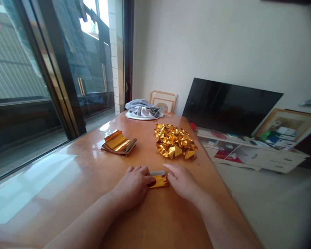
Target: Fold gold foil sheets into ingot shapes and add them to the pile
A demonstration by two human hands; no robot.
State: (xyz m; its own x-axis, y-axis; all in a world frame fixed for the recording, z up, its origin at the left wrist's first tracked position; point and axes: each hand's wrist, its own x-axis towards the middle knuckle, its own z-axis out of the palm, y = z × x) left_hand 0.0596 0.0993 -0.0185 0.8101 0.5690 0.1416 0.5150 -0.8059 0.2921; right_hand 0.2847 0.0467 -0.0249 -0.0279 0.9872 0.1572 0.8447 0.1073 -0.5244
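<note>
A small folded sheet of gold foil paper (159, 180) lies flat on the glossy wooden table (75, 180), its silver back showing along the far edge. My left hand (133, 185) presses down on its left side with the fingers curled over it. My right hand (182, 181) rests flat against its right edge, fingers together and pointing left. Beyond the hands sits a heap of folded gold foil pieces (175, 141). To the left of the heap lies a stack of unfolded gold foil sheets (118, 142), curling upward.
A bundle of grey and white cloth (143, 110) lies at the table's far end, with picture frames (163, 100) behind it. Sliding glass doors (41, 79) run along the left. To the right, off the table, a dark television (230, 105) leans on a low white cabinet (254, 154).
</note>
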